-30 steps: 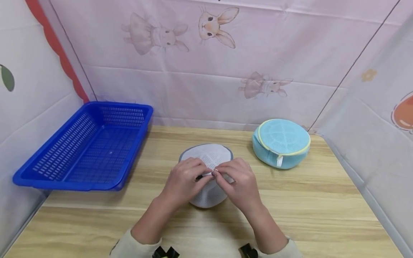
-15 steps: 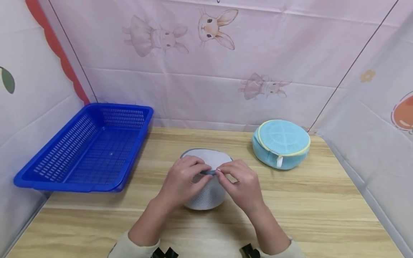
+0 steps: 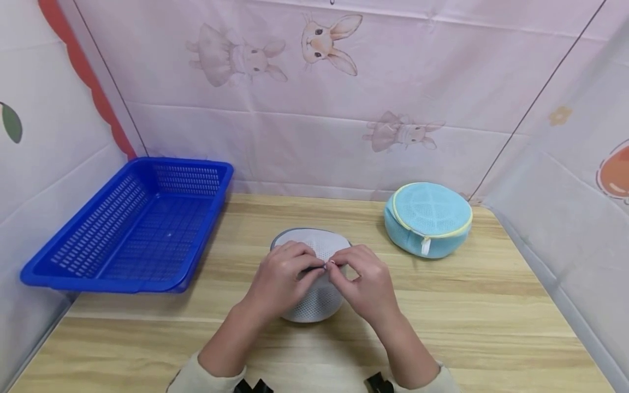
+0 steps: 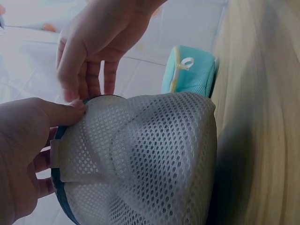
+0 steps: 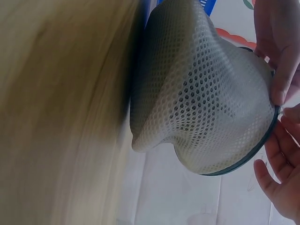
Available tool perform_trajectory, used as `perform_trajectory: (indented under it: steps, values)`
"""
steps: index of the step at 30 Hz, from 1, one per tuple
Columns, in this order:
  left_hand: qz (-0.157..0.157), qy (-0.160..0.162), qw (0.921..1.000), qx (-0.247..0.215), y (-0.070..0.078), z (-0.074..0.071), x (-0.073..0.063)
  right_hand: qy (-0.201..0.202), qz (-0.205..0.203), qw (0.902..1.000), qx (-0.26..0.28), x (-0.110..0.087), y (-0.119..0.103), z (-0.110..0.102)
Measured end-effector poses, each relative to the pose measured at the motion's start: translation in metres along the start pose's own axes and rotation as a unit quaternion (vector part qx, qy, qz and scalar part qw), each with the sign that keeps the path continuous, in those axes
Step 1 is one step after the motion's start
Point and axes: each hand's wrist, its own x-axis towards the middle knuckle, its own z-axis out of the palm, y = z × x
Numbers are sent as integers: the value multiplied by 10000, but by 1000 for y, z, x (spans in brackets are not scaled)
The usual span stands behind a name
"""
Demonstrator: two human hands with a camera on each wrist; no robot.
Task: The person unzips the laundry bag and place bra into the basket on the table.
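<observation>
A white mesh laundry bag (image 3: 314, 303) with dark blue-grey edging stands on the table in front of me. My left hand (image 3: 280, 275) pinches its edging between thumb and fingers, as the left wrist view also shows. Close beside it, the fingertips of my right hand (image 3: 367, 278) pinch a small white piece at the same edge, which looks like the zipper pull; the fingers mostly hide it. Seen from the left wrist, the mesh side (image 4: 145, 136) is creased and bulges toward the table. In the right wrist view, the edging (image 5: 248, 157) curves below both hands.
To the right stands a rounded light-blue mesh bag (image 3: 429, 218) with yellow piping and a white zipper pull. A blue plastic basket (image 3: 191, 273) sits at the left. Printed cloth walls (image 3: 304, 147) enclose the wooden table (image 3: 481, 327) at the back and sides.
The white bag's top has dropped slightly toward me. Its edging showed between the hands half a second ago; now the fingertips are closer together over it. Basket and light-blue bag stay put.
</observation>
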Motion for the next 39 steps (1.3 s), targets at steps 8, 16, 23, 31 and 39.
perform_trajectory:
  steps: [8,16,23,31,39]
  values:
    - [-424,-146,9990,67,-9,-3,-1,222,161,9988,-395,0,10,-6]
    - [-881,-266,9946,485,-21,-3,-3,203,292,9986,-385,1,9,-7]
    - [-703,-354,9965,274,-13,-2,-1,49,162,9989,-437,1,7,-4]
    - [-326,-290,9986,309,-1,5,-1,-262,-47,9993,-244,-1,0,1]
    - [-300,-352,9981,415,0,6,-2,-337,-59,9994,-55,-2,1,1]
